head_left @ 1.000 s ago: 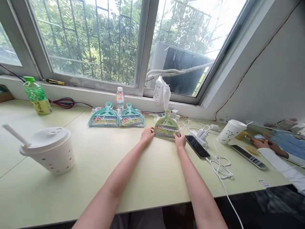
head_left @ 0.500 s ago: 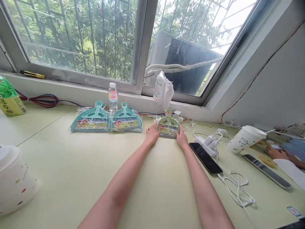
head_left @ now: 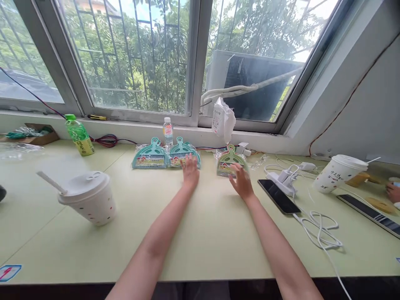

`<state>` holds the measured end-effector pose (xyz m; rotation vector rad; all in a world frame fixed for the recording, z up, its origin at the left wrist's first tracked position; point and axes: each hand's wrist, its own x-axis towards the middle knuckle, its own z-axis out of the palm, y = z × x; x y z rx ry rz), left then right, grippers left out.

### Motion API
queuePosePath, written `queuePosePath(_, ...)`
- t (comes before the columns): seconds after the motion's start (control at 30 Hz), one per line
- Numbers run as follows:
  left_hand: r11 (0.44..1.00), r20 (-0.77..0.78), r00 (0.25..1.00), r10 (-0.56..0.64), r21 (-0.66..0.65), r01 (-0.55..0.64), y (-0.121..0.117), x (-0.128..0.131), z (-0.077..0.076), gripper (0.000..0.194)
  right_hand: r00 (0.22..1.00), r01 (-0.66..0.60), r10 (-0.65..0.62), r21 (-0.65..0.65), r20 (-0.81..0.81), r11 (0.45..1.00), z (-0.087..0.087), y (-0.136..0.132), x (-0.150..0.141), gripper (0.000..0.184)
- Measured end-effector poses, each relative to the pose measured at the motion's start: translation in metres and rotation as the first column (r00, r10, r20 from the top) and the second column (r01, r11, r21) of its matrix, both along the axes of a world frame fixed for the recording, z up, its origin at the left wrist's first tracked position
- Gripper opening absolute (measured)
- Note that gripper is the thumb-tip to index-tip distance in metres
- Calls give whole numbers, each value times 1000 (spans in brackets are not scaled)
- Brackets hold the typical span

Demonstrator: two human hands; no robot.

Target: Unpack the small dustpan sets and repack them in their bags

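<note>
- Far left, a green-capped drink bottle [head_left: 79, 136] stands by the sill, its yellow label too small to read.
- In front, a lidded white polka-dot cup [head_left: 89, 201] with a straw sits on the surface [head_left: 203, 254].
- Center back, a water bottle [head_left: 168, 131], with unreadable writing.
- Now the row: a left teal dustpan [head_left: 149, 154] and a right teal dustpan [head_left: 187, 153] side by side, both wrapped in clear plastic, their printed labels illegible.
- The left hand [head_left: 189, 171] is open, fingers spread, right at the right teal dustpan's front edge, holding nothing; contact is hard to call.
- The right hand [head_left: 241, 180] is open and empty, just before a green dustpan [head_left: 230, 160], set apart and wrapped too. None of the three is unwrapped.
- Further right, a black smartphone [head_left: 278, 196] beside a white power strip [head_left: 281, 179].
- Far right, a paper cup [head_left: 339, 173] with handwriting I can't make out, and a co-worker's hand [head_left: 393, 192] at the edge.
</note>
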<state>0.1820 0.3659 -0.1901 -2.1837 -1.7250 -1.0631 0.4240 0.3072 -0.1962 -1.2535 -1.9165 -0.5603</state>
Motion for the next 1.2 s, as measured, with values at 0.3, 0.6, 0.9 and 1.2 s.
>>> queuePosePath(0.3, 990, -205, 979, -11, -140, -18, -52, -87, 16, 42, 973, -223, 229, -168, 19, 960, -4, -47, -85, 48)
queuePosePath(0.6, 995, 16, 1000, -13, 97, 11, -97, -83, 28, 35, 926, -355, 370, -164, 70, 920, -9, -53, -98, 44)
queuePosePath(0.9, 871, -14, 946, 325, -385, -305, -67, -120, 19, 38, 899, -437, 412, -306, -145, 846, -21, -44, -98, 30)
queuePosePath(1.2, 766, 807, 528, 265, -509, 393, -70, -92, 21, 35, 874, -402, 355, -83, -330, 912, -18, -46, -88, 25)
